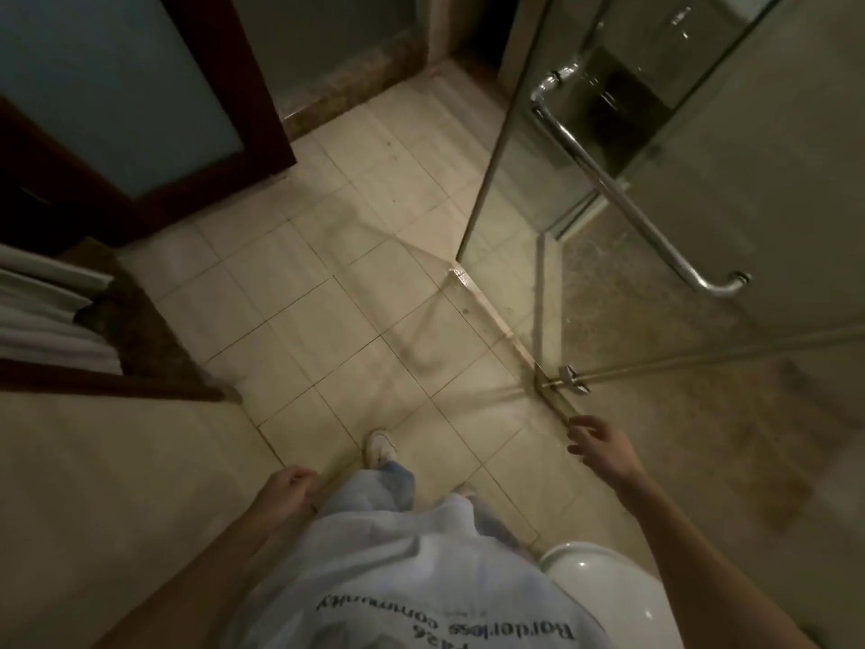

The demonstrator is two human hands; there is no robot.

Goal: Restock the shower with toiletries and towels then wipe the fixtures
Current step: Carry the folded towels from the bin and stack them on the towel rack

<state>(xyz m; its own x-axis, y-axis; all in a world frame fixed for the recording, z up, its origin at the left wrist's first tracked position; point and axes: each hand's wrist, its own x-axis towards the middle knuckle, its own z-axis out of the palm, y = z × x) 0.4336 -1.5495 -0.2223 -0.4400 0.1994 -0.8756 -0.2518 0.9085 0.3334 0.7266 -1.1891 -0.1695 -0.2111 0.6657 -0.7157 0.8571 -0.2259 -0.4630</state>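
Closest to the camera, a white shirt with dark letters is being worn, and light blue jeans and one white shoe are being seen under it. Beside the left leg, the left hand is being held low, with its fingers being curled in loosely. Nothing is being held in it.

Out to the right, the right hand is being stretched forward over the floor, with its fingers being kept loose and spread apart. Nothing is being gripped by it, and as far as can be told nothing is being touched by it. It is being held near the bottom edge of the glass shower door, just below a small shiny metal clip at the foot of the glass.

A long shiny handle is being carried on the glass door, high up and well away from both hands. The towels are being kept in a folded white stack on a dark stone top at the left side, well apart from the shower door and from both hands.

A round white toilet is being shown at the bottom right, just beside the right arm. Pale square floor tiles are being stood on. A dark wooden door with a cloudy glass pane is being seen at the top left.
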